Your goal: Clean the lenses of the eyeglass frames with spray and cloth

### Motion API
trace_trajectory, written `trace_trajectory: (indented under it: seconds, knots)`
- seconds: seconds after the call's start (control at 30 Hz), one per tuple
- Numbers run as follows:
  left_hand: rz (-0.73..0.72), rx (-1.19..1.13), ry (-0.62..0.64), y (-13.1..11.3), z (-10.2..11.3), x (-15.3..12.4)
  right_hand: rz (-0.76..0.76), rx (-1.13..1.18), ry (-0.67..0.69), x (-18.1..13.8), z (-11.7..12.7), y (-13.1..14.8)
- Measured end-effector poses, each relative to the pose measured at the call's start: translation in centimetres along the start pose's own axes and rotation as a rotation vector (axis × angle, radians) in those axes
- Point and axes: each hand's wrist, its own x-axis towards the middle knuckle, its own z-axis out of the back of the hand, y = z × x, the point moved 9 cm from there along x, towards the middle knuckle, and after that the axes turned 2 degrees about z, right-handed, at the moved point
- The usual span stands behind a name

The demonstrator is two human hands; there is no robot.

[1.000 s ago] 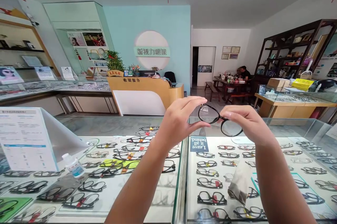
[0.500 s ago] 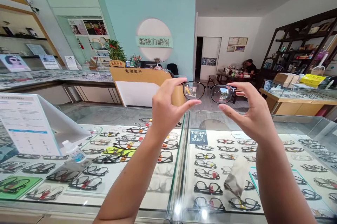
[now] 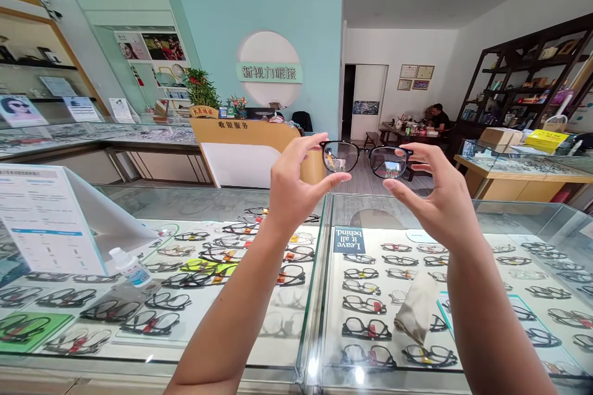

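Observation:
A pair of black-framed eyeglasses [image 3: 365, 150] is held up level in front of me, above the glass display cases. My left hand [image 3: 299, 175] grips the left end of the frame between thumb and fingers. At the other end, my right hand [image 3: 433, 188] pinches the frame the same way. Reflections show in both lenses. Below my right hand, a crumpled grey-beige cloth [image 3: 417, 310] lies on the case top.
Glass display cases [image 3: 317, 321] hold several rows of eyeglasses. On the left case stand a folded paper sign [image 3: 41, 222] and a small white bottle [image 3: 130, 268]. Beyond are a reception counter [image 3: 248, 160], a side case with boxes [image 3: 500, 138] and a seated person [image 3: 439, 118].
The view has shifted slightly. The eyeglasses stay held in both hands at nearly the same height, with only a small shift in the lens reflections.

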Motion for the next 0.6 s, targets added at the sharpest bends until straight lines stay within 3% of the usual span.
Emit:
trace_trajectory:
  seconds: [0.6]
  knots:
    - [-0.008,-0.001,0.013,0.56,-0.26,-0.09,0.001,0.010,-0.006,-0.02,0.15,0.05]
